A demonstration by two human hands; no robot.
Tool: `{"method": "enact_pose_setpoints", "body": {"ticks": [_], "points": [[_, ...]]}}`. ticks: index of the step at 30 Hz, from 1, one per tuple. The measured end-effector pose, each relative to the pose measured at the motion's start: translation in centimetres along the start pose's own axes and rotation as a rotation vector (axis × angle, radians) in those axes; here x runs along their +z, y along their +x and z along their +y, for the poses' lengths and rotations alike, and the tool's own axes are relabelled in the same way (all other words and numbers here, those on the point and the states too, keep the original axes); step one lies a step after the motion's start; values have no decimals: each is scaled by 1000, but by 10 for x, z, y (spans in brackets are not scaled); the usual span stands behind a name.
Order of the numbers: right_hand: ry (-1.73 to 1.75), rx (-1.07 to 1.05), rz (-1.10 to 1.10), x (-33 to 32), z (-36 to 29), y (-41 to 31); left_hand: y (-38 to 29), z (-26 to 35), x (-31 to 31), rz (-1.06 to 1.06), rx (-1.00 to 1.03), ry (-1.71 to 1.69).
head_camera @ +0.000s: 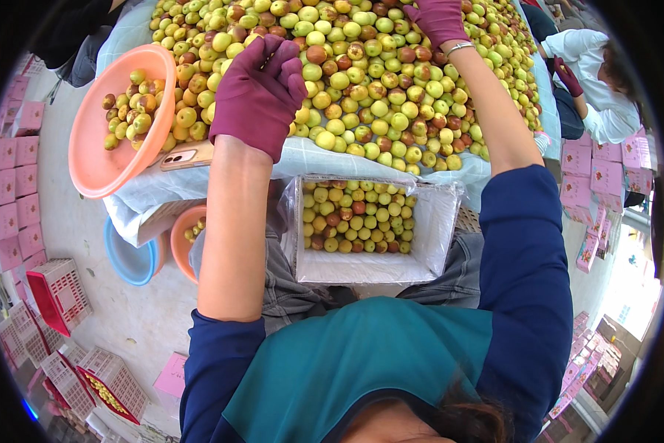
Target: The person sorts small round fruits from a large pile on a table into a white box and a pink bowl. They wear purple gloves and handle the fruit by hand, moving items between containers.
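Green and brown-red jujubes (365, 88) lie spread over a cloth-covered table. My left hand (263, 91), in a maroon glove, is over the near left part of the fruit, its fingers curled; whether it holds a jujube cannot be seen. Farther off at the right, my right hand (437, 19), gloved alike, reaches onto the fruit, its fingers partly cut off by the picture's top edge. An orange plastic basin (83, 149) with some jujubes tilts at the table's left edge. Between my knees stands a plastic-lined box (359, 267), its bottom covered with jujubes.
A phone (191, 156) lies at the table's near edge. Below it stand a blue basin (130, 260) and another orange basin (185, 252). Plastic crates (69, 293) and pink cartons (16, 194) stand on the left. At the right, a person (592, 83) sits by the table near more cartons (587, 177).
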State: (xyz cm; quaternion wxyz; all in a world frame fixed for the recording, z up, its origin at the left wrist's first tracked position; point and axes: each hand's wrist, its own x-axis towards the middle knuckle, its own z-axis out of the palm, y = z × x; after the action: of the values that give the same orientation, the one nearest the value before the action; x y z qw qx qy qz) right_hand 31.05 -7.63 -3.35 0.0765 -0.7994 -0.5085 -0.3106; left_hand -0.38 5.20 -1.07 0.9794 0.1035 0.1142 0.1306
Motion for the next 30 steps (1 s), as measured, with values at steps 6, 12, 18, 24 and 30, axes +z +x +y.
{"method": "enact_pose_setpoints", "body": {"ticks": [6, 12, 18, 24, 30], "points": [[43, -190, -91, -37, -58, -71, -2, -1, 2, 32, 11, -9], [354, -94, -279, -33, -129, -95, -1, -2, 4, 14, 9, -14], [78, -172, -242, -14, -173, -86, 1, 0, 3, -9, 10, 9], [290, -62, -350, -19, -142, -108, 0, 1, 2, 29, 11, -29], [456, 418, -302, -29, -75, -97, 0, 1, 5, 60, 8, -31]]}}
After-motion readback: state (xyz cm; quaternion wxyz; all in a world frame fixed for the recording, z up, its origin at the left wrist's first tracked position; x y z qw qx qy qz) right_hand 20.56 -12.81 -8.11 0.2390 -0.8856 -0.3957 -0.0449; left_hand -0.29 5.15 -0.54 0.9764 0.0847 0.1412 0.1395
